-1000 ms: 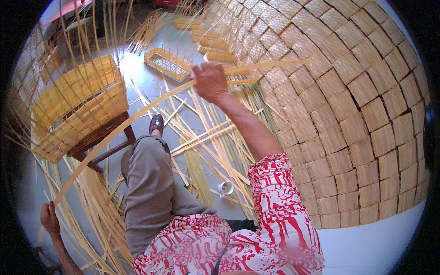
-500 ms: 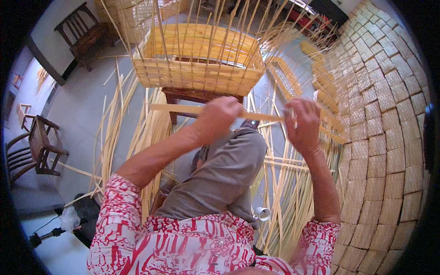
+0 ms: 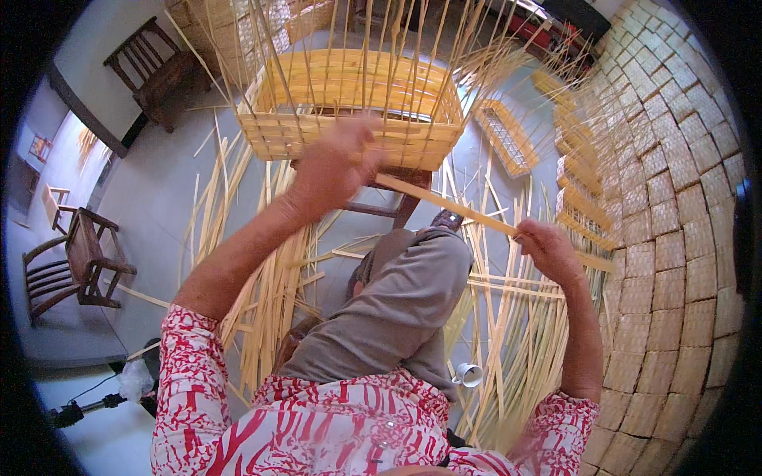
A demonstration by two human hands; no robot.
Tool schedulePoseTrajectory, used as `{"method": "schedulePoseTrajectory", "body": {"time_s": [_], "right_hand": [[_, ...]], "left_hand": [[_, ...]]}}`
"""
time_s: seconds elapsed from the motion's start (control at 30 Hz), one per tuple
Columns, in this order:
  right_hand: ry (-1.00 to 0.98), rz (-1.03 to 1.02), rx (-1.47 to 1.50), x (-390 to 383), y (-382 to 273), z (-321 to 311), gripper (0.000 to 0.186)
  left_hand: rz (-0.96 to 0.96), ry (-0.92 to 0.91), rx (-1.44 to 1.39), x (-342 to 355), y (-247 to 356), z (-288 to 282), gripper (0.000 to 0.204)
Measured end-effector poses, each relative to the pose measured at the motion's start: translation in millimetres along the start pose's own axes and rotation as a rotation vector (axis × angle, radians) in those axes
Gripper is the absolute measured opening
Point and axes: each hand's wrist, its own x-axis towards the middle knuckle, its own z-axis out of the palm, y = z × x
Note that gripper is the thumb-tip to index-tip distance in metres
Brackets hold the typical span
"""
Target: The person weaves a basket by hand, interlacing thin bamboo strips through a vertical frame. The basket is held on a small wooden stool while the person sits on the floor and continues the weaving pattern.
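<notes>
I'm feeding a bamboo strip [image 3: 476, 216] toward the half-woven basket [image 3: 357, 103], right hand [image 3: 548, 250] pinching it, blurred left hand [image 3: 333, 170] seemingly closed on its front end; next, thread it between the uprights

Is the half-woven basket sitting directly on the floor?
No. The basket rests on a dark wooden stool in front of the person's knees, above the grey floor strewn with loose strips.

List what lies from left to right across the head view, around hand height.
Dark wooden chair → blurred left hand → long flat bamboo strip → right hand gripping it → wall of stacked woven bamboo baskets.
</notes>
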Motion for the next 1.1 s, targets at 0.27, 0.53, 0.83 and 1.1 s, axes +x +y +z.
{"method": "schedulePoseTrajectory", "body": {"time_s": [0.27,0.53,0.83,1.1], "right_hand": [[0.098,-0.102,-0.081,-5.3,5.8,13.1,0.018],[0.181,-0.063,-0.054,-16.1,16.4,17.9,0.012],[0.234,0.021,0.137,-54.1,40.1,11.6,0.015],[0.223,0.000,0.098,-58.6,48.1,25.9,0.012]], "left_hand": [[-0.109,0.150,-0.526,82.7,-3.7,-26.5,0.055],[-0.028,0.013,-0.486,119.8,32.9,-36.5,0.049],[-0.304,-0.331,-0.496,165.0,20.3,-31.2,0.117],[-0.340,-0.394,-0.374,168.8,37.0,-23.3,0.066]]}}
